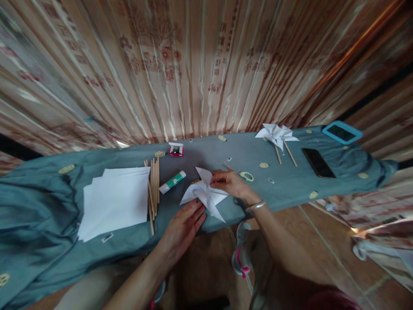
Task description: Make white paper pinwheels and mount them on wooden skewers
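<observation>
A white paper pinwheel (204, 191) with folded, pointed blades is at the front middle of the cloth-covered table. My left hand (183, 228) holds its lower left side, with the fingertips at the paper's edge. On the upper right, my right hand (230, 183) has its fingers closed on a blade near the centre. Just behind that hand are scissors (247, 176) with a pale yellow-green handle, partly covered by the hand. A green and white glue stick (173, 182) lies left of the pinwheel.
Left of the glue stick are several thin wooden sticks (154, 185) and a stack of white paper (114, 200). A small red box (176, 149) stands behind. Finished-looking pinwheels (274, 134) on sticks, a black phone (318, 163) and a blue-framed device (342, 131) lie to the right.
</observation>
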Motion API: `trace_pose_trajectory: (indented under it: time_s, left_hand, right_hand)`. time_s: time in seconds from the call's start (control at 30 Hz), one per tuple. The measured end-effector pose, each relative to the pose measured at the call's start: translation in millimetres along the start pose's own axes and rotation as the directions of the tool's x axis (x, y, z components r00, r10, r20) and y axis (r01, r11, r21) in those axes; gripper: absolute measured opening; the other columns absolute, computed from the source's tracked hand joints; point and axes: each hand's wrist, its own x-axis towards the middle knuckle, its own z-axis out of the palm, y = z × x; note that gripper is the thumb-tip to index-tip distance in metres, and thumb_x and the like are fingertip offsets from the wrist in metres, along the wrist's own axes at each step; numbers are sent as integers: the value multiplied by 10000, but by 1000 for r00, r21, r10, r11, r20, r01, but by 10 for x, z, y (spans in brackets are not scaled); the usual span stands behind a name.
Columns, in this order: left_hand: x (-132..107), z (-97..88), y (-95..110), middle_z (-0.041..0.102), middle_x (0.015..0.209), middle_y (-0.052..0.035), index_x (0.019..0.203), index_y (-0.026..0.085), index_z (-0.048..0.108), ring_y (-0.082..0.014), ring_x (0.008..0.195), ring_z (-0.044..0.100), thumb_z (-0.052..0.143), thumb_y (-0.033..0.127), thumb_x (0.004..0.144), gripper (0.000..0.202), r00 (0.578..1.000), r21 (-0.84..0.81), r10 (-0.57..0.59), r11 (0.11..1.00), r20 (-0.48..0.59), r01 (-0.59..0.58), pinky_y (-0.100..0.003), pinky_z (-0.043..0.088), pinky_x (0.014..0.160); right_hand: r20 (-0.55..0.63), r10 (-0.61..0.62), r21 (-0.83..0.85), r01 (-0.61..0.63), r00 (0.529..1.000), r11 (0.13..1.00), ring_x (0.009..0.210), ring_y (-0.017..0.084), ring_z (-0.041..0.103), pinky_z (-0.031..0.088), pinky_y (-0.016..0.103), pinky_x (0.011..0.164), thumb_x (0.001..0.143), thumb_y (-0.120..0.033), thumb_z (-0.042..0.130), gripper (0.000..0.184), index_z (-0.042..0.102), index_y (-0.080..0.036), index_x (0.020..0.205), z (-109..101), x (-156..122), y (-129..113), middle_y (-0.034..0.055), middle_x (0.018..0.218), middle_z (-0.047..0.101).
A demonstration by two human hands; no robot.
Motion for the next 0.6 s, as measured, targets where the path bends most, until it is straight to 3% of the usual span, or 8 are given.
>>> trace_pose_trajectory:
  time_s: [0.17,0.3,0.5,0.6]
  left_hand:
    - [119,65,-10,700,1094,-103,898,142,680,-178,997,662,558,140,867,126,999,-14,12,1000,32,-11,-345,461,1007]
    - [143,113,-2,718,984,-70,837,163,679,-168,942,667,609,173,834,70,997,-35,44,999,59,-42,-322,492,948]
    - [186,183,50,722,862,-35,769,165,667,-145,828,672,670,177,770,13,992,-49,120,992,38,-118,-271,521,831]
    - [228,225,40,729,842,-45,835,145,680,-177,853,681,726,192,707,144,975,-4,188,982,115,-189,-288,519,845]
  right_hand:
    - [-59,15,84,-10,998,996,595,116,535,408,235,581,630,-374,746,229,681,-154,643,32,30,35,-14,625,625]
    - [-126,5,151,14,992,988,572,110,540,424,238,563,641,-477,737,319,689,-167,702,40,-8,-1,-9,659,659]
    - [-316,11,267,78,949,961,553,105,530,424,230,530,571,-476,807,329,701,-183,676,47,-101,-158,-7,631,656]
    - [-341,16,313,97,940,945,556,105,538,442,233,542,542,-473,825,330,702,-193,665,91,-125,-224,-10,639,662]
